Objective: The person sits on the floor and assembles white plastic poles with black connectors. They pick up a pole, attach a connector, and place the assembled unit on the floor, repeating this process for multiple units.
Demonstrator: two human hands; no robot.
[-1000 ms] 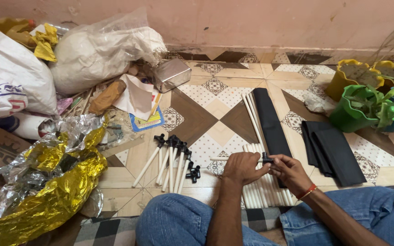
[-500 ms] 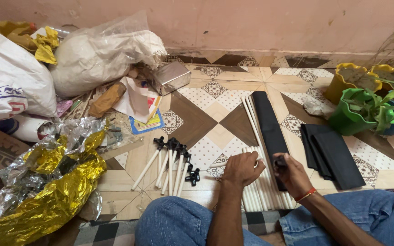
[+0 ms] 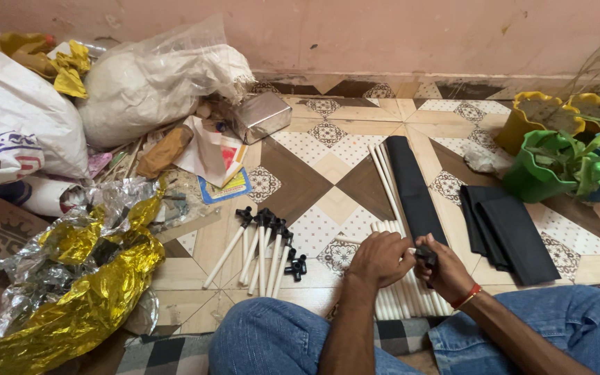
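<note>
Both hands meet: left hand [image 3: 381,258] grips a light, stiff white plastic rod [image 3: 407,251] near its end; right hand [image 3: 442,267] pinches a small black connector [image 3: 426,257].

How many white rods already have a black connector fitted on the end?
5 white rods with black connectors, fanned on the tile left of the left hand. The right hand holds another black connector against a rod; the hands may hide more.

A small black connector [image 3: 426,257] sits pinched at the end of a white rod [image 3: 405,251] above a floor bundle.
</note>
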